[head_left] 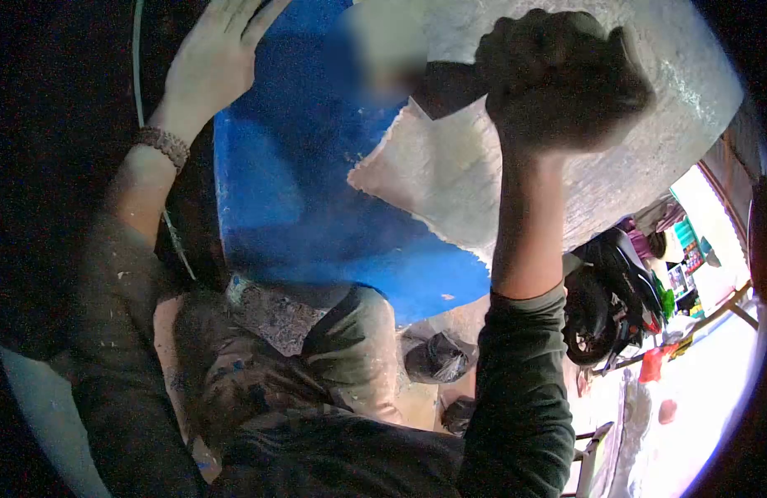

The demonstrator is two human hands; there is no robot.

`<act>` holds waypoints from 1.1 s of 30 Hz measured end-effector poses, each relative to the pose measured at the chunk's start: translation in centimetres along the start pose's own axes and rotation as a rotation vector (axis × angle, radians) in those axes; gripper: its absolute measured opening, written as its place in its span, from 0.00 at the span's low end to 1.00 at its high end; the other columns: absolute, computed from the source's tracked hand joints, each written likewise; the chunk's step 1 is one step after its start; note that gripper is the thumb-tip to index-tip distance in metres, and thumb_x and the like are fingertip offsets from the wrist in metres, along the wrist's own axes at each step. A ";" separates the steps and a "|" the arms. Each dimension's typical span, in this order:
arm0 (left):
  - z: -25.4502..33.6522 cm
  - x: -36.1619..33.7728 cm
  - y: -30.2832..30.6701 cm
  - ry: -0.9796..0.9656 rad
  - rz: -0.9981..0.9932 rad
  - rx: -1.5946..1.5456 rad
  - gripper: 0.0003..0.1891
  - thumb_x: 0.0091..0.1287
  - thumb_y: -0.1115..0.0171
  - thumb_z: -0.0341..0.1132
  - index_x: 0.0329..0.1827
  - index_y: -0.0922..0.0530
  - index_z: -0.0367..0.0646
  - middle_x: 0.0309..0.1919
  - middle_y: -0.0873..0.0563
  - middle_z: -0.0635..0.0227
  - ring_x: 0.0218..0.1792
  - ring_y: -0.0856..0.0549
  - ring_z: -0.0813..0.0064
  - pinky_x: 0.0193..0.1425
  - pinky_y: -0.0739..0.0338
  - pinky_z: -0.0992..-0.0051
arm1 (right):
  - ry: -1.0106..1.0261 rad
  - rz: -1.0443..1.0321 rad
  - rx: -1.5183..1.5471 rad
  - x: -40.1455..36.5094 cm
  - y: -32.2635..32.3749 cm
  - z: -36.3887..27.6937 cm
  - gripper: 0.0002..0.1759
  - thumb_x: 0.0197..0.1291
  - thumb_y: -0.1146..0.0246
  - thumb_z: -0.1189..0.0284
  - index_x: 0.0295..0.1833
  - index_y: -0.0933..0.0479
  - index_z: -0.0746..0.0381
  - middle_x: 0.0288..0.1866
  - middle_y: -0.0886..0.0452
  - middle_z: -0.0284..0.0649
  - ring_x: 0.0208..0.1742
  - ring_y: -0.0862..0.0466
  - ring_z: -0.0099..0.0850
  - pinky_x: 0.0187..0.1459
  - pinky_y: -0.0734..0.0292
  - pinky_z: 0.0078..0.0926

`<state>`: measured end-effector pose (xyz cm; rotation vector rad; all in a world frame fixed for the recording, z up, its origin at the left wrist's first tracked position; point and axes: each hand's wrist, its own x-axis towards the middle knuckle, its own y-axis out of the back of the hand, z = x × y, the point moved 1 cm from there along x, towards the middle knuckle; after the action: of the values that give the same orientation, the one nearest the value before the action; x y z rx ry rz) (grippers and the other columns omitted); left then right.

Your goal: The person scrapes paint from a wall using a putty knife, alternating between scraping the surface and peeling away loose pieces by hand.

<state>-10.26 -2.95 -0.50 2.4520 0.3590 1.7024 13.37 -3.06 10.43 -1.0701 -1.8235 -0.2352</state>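
My left hand (215, 70) lies at the upper left edge of a large curved panel, fingers stretched out and holding nothing. The frame's top cuts off its fingertips. My right hand (566, 83) is closed in a fist around a scraper (454, 87) with a dark, flat blade; its handle is hidden in the fist. The blade points left, over the border between the panel's smooth blue area (308, 183) and its rough whitish area (441, 166). That border is ragged. A blurred patch covers the spot just left of the blade.
My bent legs (350, 340) are below the panel. A black plastic bag (440, 357) is on the floor beside them. To the right stands a motorcycle (607, 299), near a bright opening with colourful goods. A thin cord (180, 245) hangs at the left.
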 end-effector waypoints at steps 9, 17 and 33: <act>-0.4 -0.2 -0.6 -0.059 0.026 0.117 0.25 0.55 0.49 0.27 0.58 0.29 0.32 0.56 0.26 0.46 0.62 0.29 0.51 0.71 0.40 0.56 | 0.007 -0.582 0.222 -3.2 4.6 0.2 0.16 0.62 0.50 0.56 0.39 0.25 0.57 0.25 0.31 0.37 0.27 0.32 0.33 0.35 0.38 0.34; -0.5 -0.5 -1.2 -0.059 -0.024 0.141 0.25 0.57 0.52 0.30 0.60 0.30 0.32 0.58 0.28 0.46 0.64 0.33 0.51 0.73 0.44 0.56 | 0.026 -0.241 0.136 -4.8 3.2 0.3 0.26 0.59 0.57 0.45 0.20 0.39 0.54 0.16 0.43 0.28 0.19 0.44 0.26 0.24 0.50 0.28; -0.7 -0.5 -0.8 -0.040 -0.019 0.144 0.24 0.56 0.50 0.29 0.58 0.29 0.32 0.59 0.28 0.46 0.65 0.32 0.51 0.72 0.44 0.56 | 0.083 0.035 0.223 -9.2 4.1 2.3 0.26 0.58 0.53 0.45 0.18 0.41 0.54 0.14 0.42 0.31 0.16 0.45 0.25 0.20 0.50 0.27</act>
<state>-11.16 -2.28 -0.87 2.5694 0.5155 1.6720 16.29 -4.46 0.61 -0.9212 -1.7102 -0.0526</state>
